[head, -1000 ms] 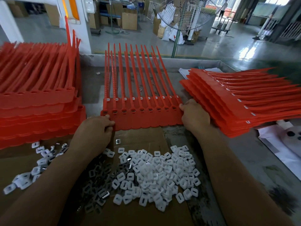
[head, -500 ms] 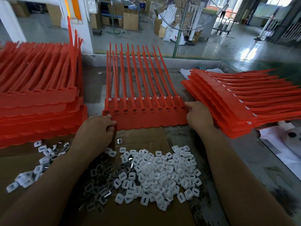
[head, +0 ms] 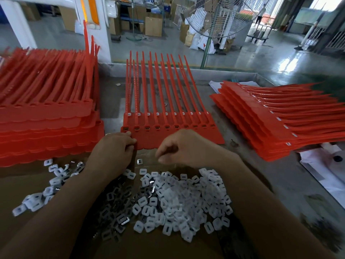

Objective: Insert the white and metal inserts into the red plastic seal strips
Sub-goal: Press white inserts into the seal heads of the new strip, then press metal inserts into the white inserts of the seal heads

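Grey metal workbench [head: 261,184], seen from the head camera. At its left edge lies a tall stack of red seal strips [head: 46,118], tails pointing away; at the right a second stack [head: 270,124] lies fanned, tails pointing right. A brown cardboard sheet [head: 168,245] covers the near part of the bench. Between the stacks lies the centre sheet of joined strips [head: 205,135], flat, tails pointing away, its near edge meeting the cardboard. On the cardboard sits a heap of white inserts [head: 186,202], with darker metal inserts [head: 115,202] just left of it and a smaller scatter [head: 52,176] further left. The left hand [head: 113,152] grips the near left corner of the centre sheet, fingers curled over its edge. The right hand [head: 186,148] hovers at the sheet's near edge, fingers curled downward; whether they pinch anything cannot be told. One metal insert [head: 140,161] lies alone between the hands.
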The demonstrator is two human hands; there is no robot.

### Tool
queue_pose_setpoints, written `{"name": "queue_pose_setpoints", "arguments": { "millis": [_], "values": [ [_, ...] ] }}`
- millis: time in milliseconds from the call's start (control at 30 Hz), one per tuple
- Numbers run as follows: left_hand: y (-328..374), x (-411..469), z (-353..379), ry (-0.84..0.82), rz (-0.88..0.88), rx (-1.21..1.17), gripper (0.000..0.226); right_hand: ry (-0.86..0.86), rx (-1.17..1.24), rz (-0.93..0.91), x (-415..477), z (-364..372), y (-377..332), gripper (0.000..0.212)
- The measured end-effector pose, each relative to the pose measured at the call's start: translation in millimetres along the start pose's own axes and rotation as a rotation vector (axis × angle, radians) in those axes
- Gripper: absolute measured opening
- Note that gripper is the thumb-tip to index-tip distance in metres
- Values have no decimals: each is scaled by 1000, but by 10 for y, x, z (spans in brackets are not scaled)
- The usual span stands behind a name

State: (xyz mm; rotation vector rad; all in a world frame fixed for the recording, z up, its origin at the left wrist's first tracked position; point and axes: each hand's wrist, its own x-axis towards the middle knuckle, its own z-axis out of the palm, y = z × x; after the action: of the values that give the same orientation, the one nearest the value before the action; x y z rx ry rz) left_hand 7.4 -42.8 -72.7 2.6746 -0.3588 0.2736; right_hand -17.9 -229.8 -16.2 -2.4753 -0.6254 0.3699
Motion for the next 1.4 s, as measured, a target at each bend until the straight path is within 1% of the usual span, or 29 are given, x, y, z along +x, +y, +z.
{"name": "queue_pose_setpoints", "arguments": {
  "millis": [200, 367, 533, 667, 733, 833, 900, 1000, 1133, 1267, 1400],
  "values": [
    [34, 6, -15, -16, -4, -2, 30, -39, -79, 6, 72, 166, -75, 17],
    [37, 9, -24, -22, -14, -10, 30, -73, -72, 4, 103, 221, -115, 12],
    [33, 6, -27, -16, -11, -14, 30, -79, -84, -1, 101, 219, -126, 13],
    [36, 5, -26, -4, -2, -20, 30, -136, -100, -10, 103, 210, -109, 13],
    [35, 6, -25, -3, 4, -22, 29, -161, -79, -3, 104, 212, -99, 11],
    [24, -2, -24, 8, 11, -7, 29, -168, -11, 13, 95, 201, -75, 2],
    [21, -16, -24, 51, 27, 26, 27, -141, 43, 35, 98, 194, -39, 7],
    [30, -38, -28, 97, 48, 67, 23, -64, 116, 62, 126, 203, 13, 5],
    [26, -37, -34, 74, 36, 111, 23, 18, 171, 67, 160, 211, 51, 9],
    [40, -34, -20, 25, 9, 183, 27, 65, 245, 91, 167, 211, 76, 17],
    [70, -34, 2, 17, -20, 211, 29, 126, 218, 66, 206, 197, 65, 18]
  ]
}}
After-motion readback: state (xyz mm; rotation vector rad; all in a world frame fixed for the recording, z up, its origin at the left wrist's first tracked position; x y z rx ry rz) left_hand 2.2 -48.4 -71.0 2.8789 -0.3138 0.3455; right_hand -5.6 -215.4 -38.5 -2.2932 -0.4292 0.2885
